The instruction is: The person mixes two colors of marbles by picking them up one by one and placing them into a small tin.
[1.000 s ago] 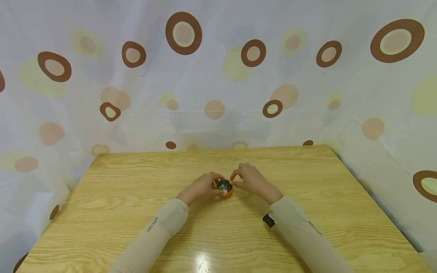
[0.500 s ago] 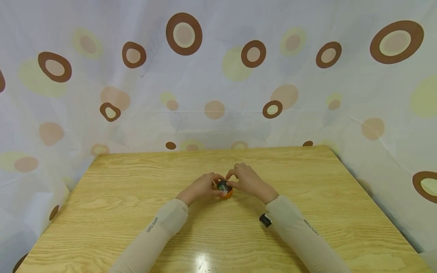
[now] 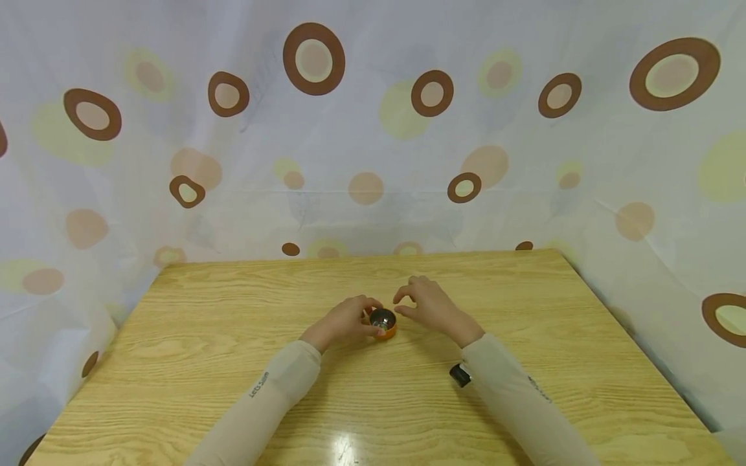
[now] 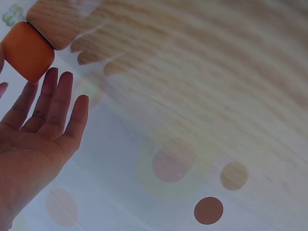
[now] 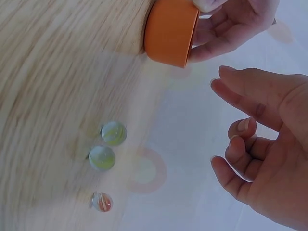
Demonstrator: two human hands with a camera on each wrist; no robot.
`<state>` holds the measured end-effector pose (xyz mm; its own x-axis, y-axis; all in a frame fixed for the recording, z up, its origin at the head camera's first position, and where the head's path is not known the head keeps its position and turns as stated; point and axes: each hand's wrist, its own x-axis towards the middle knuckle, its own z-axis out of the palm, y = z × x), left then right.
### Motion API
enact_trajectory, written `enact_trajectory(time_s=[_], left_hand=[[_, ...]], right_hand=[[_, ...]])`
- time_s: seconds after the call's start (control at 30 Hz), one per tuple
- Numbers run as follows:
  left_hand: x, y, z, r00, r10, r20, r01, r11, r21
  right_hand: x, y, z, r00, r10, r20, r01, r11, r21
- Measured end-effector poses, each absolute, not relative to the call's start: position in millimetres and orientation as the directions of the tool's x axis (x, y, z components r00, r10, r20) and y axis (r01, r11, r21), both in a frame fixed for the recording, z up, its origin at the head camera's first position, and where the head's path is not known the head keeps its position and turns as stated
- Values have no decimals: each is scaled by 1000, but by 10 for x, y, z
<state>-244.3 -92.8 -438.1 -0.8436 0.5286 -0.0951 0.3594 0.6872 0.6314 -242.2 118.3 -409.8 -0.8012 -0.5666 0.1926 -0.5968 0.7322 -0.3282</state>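
Observation:
A small orange bowl (image 3: 386, 331) with a shiny metallic inside stands on the wooden table, seen from the side in the right wrist view. My left hand (image 3: 346, 322) holds it at the rim, thumb in front and fingers behind. In the left wrist view, several fingers of that hand stretch out beside the orange wall. My right hand (image 3: 434, 312) hovers just right of the bowl, fingers loosely bent and nothing visible between them. Below the bowl in the right wrist view lie two glass marbles with yellow-green swirls (image 5: 108, 147) and one orange-red marble (image 5: 102, 202).
The wooden table (image 3: 233, 304) reaches back to a white curtain (image 3: 373, 129) printed with brown and yellow circles, which also hangs at both sides. A black device (image 3: 460, 375) sits at the right sleeve. In the head view no marbles show on the table.
My right hand moved left to the bowl's rim half a second ago and has since drawn back to the right. The left hand and the bowl have stayed in place.

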Motion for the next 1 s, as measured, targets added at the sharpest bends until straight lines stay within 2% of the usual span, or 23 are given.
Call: enact_trajectory(time_s=[0.6, 1.0], left_hand=[[-2433, -941, -4384, -844, 528, -88, 367, 690, 624], [-2417, -949, -4373, -841, 536, -73, 381, 682, 624]], right_hand=[[-2535, 1487, -4026, -823, -527, 212, -566, 734, -374], [-2584, 1742, -4053, -873, -462, 157, -486, 799, -353]])
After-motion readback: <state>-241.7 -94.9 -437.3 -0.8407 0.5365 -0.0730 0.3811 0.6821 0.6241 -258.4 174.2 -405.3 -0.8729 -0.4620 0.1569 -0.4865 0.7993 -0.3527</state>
